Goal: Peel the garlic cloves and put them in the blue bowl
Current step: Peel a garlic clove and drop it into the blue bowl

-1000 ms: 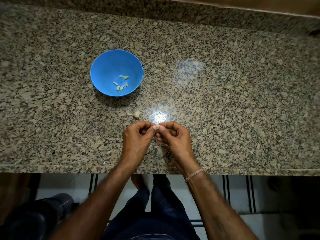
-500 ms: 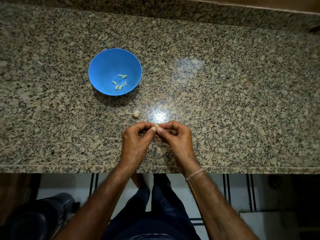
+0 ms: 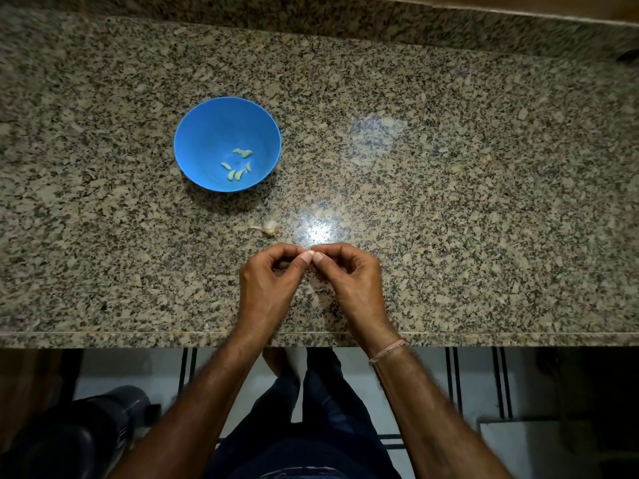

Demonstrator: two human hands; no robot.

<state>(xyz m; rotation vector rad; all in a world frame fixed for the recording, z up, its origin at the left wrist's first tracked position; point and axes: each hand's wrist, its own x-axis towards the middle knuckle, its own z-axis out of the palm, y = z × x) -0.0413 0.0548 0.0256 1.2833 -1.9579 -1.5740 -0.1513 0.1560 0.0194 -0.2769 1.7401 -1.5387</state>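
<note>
A blue bowl (image 3: 207,133) stands on the granite counter, left of centre, with several pale peeled cloves (image 3: 238,164) lying in its bottom. Near the counter's front edge my left hand (image 3: 268,285) and my right hand (image 3: 349,281) meet fingertip to fingertip. Between the thumbs and forefingers they pinch one small garlic clove (image 3: 311,252), of which only a pale tip shows. Just beyond the hands, a garlic remnant with a thin stalk (image 3: 269,226) lies on the counter.
The speckled granite counter (image 3: 449,202) stretches wide to the right and to the back, ending at a raised granite backsplash. Its front edge runs just behind my wrists. Below it I see a tiled floor and a dark object at the lower left.
Both hands have kept pinching the clove with only slight finger shifts. The bowl and the garlic remnant have not moved on the counter.
</note>
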